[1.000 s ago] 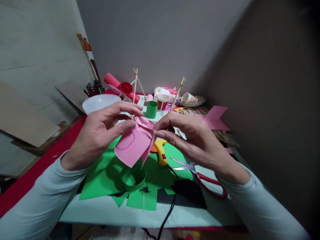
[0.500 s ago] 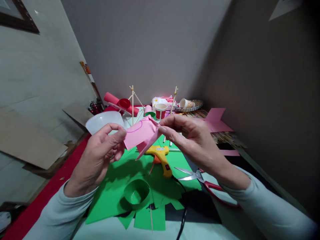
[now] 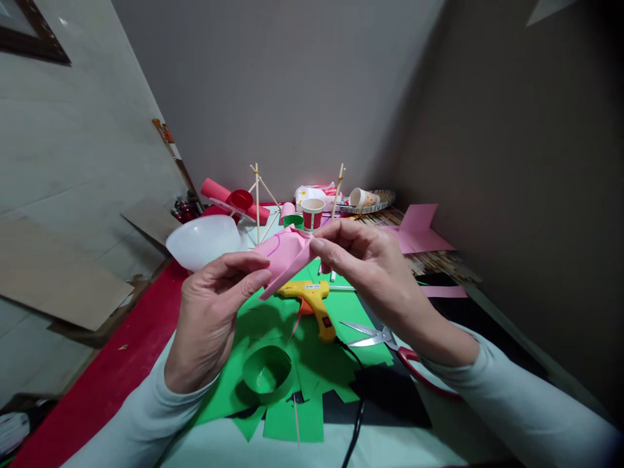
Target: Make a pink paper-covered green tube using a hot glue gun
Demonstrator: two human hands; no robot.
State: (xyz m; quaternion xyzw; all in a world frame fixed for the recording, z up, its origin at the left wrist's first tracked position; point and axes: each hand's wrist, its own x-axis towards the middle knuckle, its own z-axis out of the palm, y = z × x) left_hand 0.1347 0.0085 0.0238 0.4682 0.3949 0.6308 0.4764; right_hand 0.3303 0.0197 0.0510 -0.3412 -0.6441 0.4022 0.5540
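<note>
A folded piece of pink paper [image 3: 285, 255] with a purple curved line on it is held in the air between both hands. My left hand [image 3: 221, 305] pinches its left side between thumb and fingers. My right hand [image 3: 373, 266] grips the upper right corner with thumb and fingertips. Below the paper, a yellow hot glue gun [image 3: 316, 302] lies on green paper [image 3: 229, 383], its orange trigger showing. Open scissors [image 3: 383, 338] with red handles rest to the right, partly behind my right forearm. A green paper ring [image 3: 267, 376] sits nearer to me.
A white bowl [image 3: 202, 242] stands at the left. Behind are stick frames [image 3: 257, 201], a red and white paper cup [image 3: 312, 213] and a tipped cup [image 3: 363, 197]. Folded pink paper [image 3: 422, 233] lies at right. The glue gun's black cord [image 3: 359, 422] runs toward me.
My left hand has moved right and regripped farther along the pink paper, folding its left part in. My right hand keeps its corner and has shifted slightly.
</note>
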